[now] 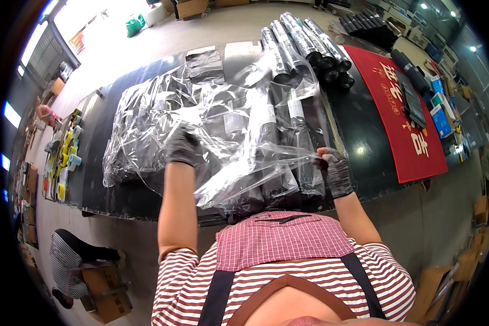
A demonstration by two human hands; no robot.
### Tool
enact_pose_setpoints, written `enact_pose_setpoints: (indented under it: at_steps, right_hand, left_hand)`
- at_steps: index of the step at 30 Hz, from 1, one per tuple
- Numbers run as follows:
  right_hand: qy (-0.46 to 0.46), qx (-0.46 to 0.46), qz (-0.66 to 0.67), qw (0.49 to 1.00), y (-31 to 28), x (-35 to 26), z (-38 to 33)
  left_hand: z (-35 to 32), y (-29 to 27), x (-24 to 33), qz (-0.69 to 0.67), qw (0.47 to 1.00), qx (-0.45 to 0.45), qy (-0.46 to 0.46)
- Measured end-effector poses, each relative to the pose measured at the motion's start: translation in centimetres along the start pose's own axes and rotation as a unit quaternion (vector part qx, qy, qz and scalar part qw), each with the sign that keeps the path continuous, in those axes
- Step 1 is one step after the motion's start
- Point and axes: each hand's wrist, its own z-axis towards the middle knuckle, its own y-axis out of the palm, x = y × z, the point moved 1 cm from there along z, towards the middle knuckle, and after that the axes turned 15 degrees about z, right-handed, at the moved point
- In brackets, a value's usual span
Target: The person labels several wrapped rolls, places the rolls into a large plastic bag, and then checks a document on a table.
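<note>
Clear plastic film (214, 108) lies crumpled and glossy across the middle of the table (364, 130), spread over a row of dark packages (280, 186). The right hand (337, 173), in a grey patterned glove with bare fingertips, has its fingers (323, 154) closed on the film's edge, which runs taut from them toward the left. The left hand (183, 145), gloved likewise and blurred, is over the film on the left; whether its fingers grasp any of it I cannot tell.

Pale printed lettering shows on the dark packages near the table's front edge, partly veiled by glare. Beneath the film, white labels (296, 108) sit on some packages, their print too small to read. At the back stand stacked dark rolls (304, 46) in shiny wrapping. To the right, a red sheet (421, 163) bears large pale characters with a smaller golden line beside them, and a dark flat object (410, 100) lies across it. Beyond it are blue-and-white boxes (441, 120), their printing indistinct. Tape rolls (65, 160) cluster at the table's left end.
</note>
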Motion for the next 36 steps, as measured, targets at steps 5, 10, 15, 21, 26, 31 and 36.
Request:
enact_pose_setpoints:
  at_steps: [5, 10, 15, 21, 26, 31, 36]
  right_hand:
    - [0.138, -0.122, 0.096, 0.978, 8.3, -2.6, -1.2]
    - [0.039, -0.212, -0.357, 0.909, 11.6, 11.2, 4.2]
    - [-0.051, -0.225, -0.647, 0.727, 14.3, 23.2, 9.2]
    - [-0.076, -0.188, -0.706, 0.678, 7.9, 25.5, 14.1]
    - [0.076, -0.001, -0.64, 0.764, 10.8, 16.6, 6.0]
    - [0.039, 0.003, -0.674, 0.738, -1.6, 16.1, 7.1]
    - [0.027, 0.014, -0.553, 0.832, 0.3, 8.5, 2.7]
  left_hand:
    - [-9.0, -0.7, 14.1, 0.0, 0.957, -0.087, 0.276]
    - [-16.7, -2.8, 14.1, 0.255, 0.846, -0.147, 0.445]
    - [-17.2, 2.1, 6.7, 0.306, 0.901, -0.06, 0.301]
    - [-14.3, 0.5, 6.4, 0.402, 0.872, -0.024, 0.277]
    - [-9.4, -3.9, 11.3, 0.483, 0.782, 0.071, 0.387]
    - [-10.0, 10.1, 17.8, 0.543, 0.569, 0.145, 0.6]
    - [-19.4, 18.6, 21.5, 0.353, 0.33, 0.035, 0.875]
